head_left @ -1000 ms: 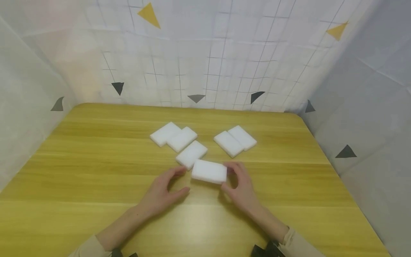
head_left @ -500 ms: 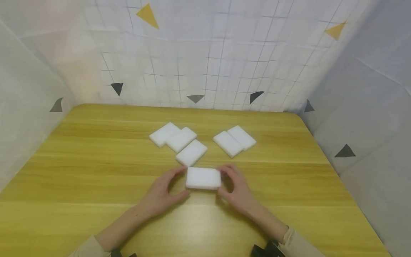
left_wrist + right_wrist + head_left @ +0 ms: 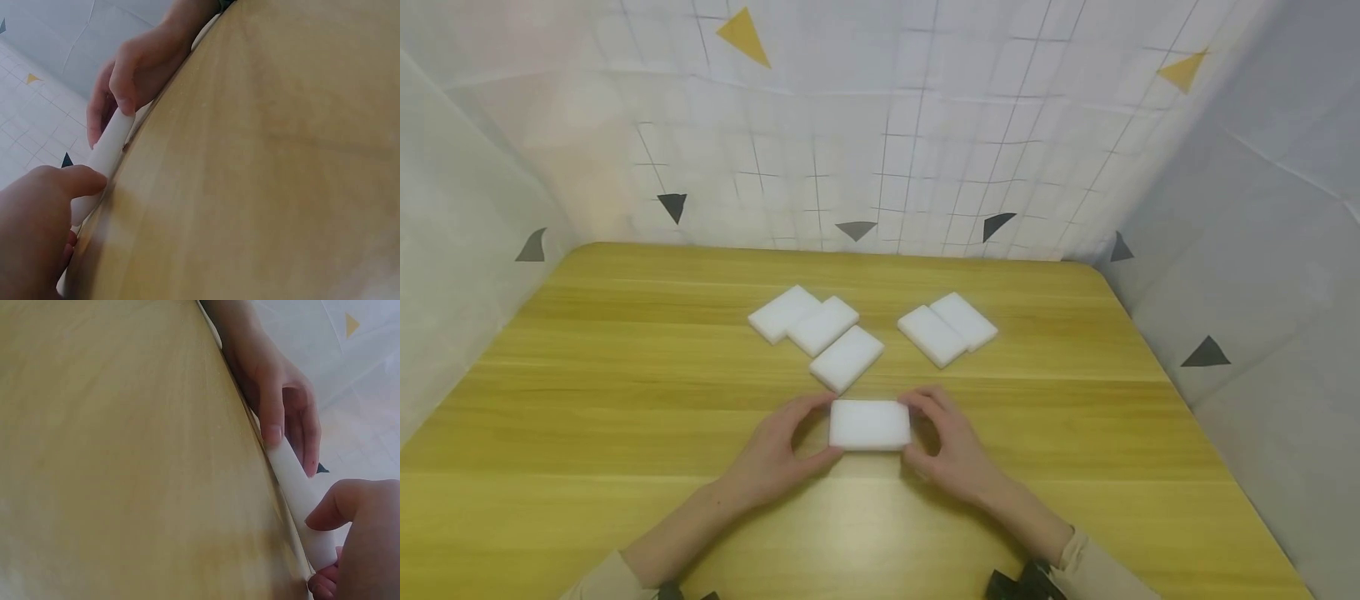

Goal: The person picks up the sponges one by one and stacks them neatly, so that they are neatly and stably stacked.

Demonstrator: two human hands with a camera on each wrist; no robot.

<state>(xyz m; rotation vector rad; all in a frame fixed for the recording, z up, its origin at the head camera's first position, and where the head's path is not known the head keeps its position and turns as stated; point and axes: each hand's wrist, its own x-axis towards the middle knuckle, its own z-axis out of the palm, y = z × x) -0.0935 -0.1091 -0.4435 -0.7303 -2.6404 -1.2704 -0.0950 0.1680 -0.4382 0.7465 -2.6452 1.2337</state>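
Observation:
A white sponge block [image 3: 869, 425] lies lengthwise between my two hands, low over the wooden table, in the head view. My left hand [image 3: 775, 446] pinches its left end with thumb and fingers. At the right end, my right hand [image 3: 951, 450] grips it the same way. Seen from the left wrist, the sponge's side [image 3: 112, 140] runs between both hands, close to the tabletop; whether it touches the table I cannot tell. Just beyond the left fingertips lies another white sponge [image 3: 847, 359], flat on the table.
Two more white sponges [image 3: 824, 325] overlap or adjoin at the back left of the wooden table [image 3: 625, 383]. A second pair of sponges [image 3: 933, 336] lies at the back right. White patterned cloth [image 3: 850, 125] encloses the table's back and sides.
My right hand has brought the sponge left and toward me, and it has turned level with the table's front. My left hand, earlier apart from it, now holds its left end.

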